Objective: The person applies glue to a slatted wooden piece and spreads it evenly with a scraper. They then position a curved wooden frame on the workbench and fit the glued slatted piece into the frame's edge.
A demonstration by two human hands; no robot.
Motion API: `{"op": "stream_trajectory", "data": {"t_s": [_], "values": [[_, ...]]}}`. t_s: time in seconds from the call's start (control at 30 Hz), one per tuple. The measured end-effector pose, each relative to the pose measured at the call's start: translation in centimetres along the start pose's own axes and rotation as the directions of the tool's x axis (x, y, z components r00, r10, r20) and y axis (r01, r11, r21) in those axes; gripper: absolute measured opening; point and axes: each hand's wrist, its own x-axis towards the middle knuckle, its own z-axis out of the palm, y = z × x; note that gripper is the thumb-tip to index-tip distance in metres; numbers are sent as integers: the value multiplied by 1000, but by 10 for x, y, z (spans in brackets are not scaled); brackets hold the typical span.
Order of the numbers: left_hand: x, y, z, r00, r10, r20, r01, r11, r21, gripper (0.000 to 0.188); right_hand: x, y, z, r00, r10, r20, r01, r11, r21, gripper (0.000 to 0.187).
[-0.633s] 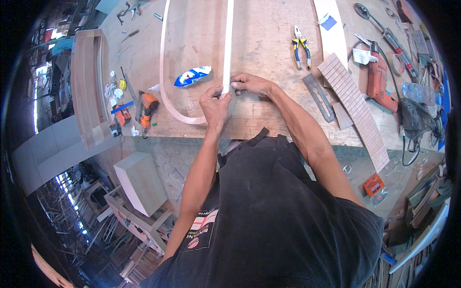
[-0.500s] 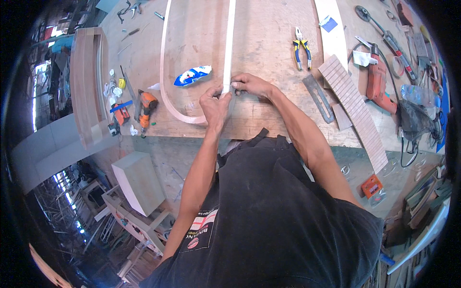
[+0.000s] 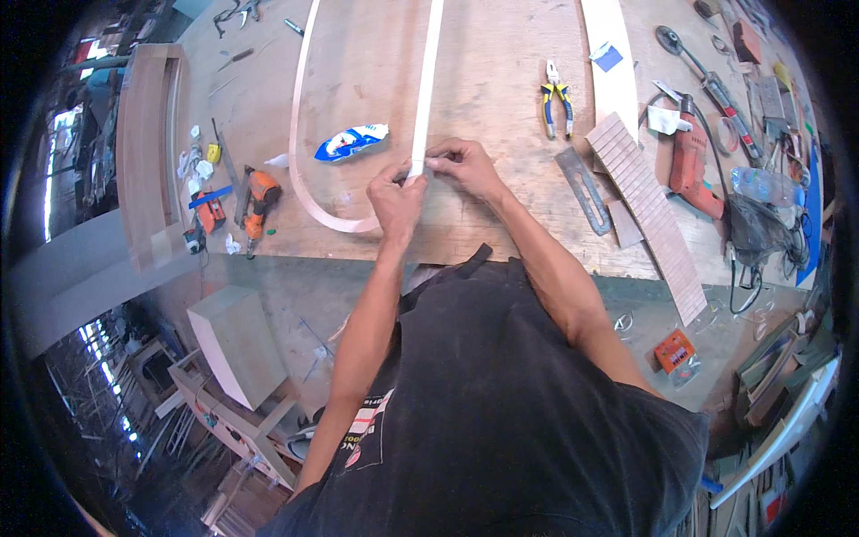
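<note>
A long, narrow pale strip comes from the far side of the wooden worktable to my hands. Its near end lies in my left hand, pinched between thumb and fingers. Beside the strip's right edge is my right hand, thumb and forefinger brought together against it; whatever they may hold is too small to make out. A curved pinkish strip bends round on the left and passes under my left hand; whether both are one piece is hidden. Inside the curve lies a blue and white packet.
To the right lie pliers, a slotted metal plate, a ribbed wooden strip and a red power drill. An orange power tool and crumpled paper are on the left. The table's front edge runs close to my body.
My right hand has shifted slightly, its wrist a little nearer the strip, and a grey sliver seen between my hands no longer shows. My left hand keeps its hold. The whole view has shifted slightly.
</note>
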Motion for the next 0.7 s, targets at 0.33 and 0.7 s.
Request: {"op": "stream_trajectory", "data": {"t_s": [0.33,0.7], "values": [[3,-5,-2,999,26,23,-25,999,-39,28,38,2,-14,964,-94,249,91,996,25,18],[1,-1,-4,999,6,48,-2,997,-72,28,54,-1,-22,898,-153,412,289,912,-291,19]]}}
